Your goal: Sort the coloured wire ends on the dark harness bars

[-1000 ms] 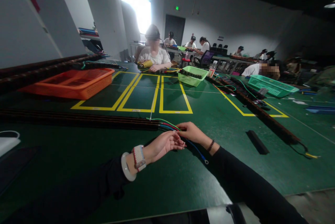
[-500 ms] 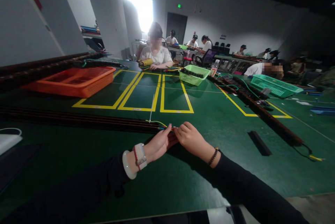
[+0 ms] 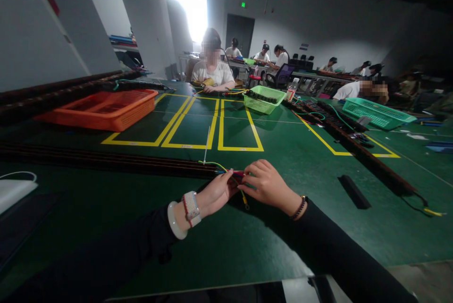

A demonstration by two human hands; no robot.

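A long dark wire harness [image 3: 141, 162] lies across the green table [image 3: 226, 251] from the left, and coloured wires [image 3: 239, 172] come out of its right end. My left hand [image 3: 216, 193] pinches these wires between thumb and fingers. Close on its right, my right hand [image 3: 267, 185] has its fingers closed on the same wires. A yellow-green wire with a ring terminal [image 3: 244, 199] hangs down between the hands. Beside the harness end, a thin white cable tie [image 3: 207, 145] sticks up.
An orange basket [image 3: 130, 109] stands at the left, a light green basket [image 3: 265, 105] at the back and a teal basket [image 3: 382, 116] at the right. Another harness [image 3: 378, 168] and a short black strip [image 3: 354, 192] lie right. A person [image 3: 214, 74] sits opposite.
My right hand has shifted slightly right and its fingers have loosened somewhat. The yellow-green wire with the ring terminal now hangs in view, and more of the red wires shows.
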